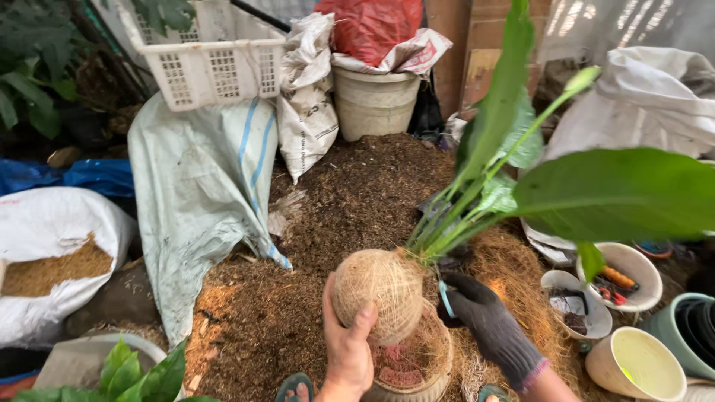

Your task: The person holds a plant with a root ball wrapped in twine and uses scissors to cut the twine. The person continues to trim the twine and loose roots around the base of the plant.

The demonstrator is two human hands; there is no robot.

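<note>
Woven white plastic forms the open sack of tan husk [52,268] at far left; beside it a pale tarpaulin with blue stripes [201,201] drapes beneath a white slotted plastic crate [212,63]. Centre: a mound of dark brown potting mix [350,201] spreads below a cream plastic bucket [375,100]. The bare left hand [348,342] cups a round ball of tan coconut fibre [377,292] from below, thumb and fingers curled about its left side. From the ball's upper right rise the stems of a green broad-leaved plant [521,179]. The right hand [484,313], in a dark knitted glove, is closed around a pale blue strand [445,298] at the stem base. Judged from the fibre covering, the root ball appears fully wrapped; binding seems under way and unfinished. Below sits a spool of fibre twine [417,361]. Far right: white ceramic pots [622,275], one holding tools.
</note>
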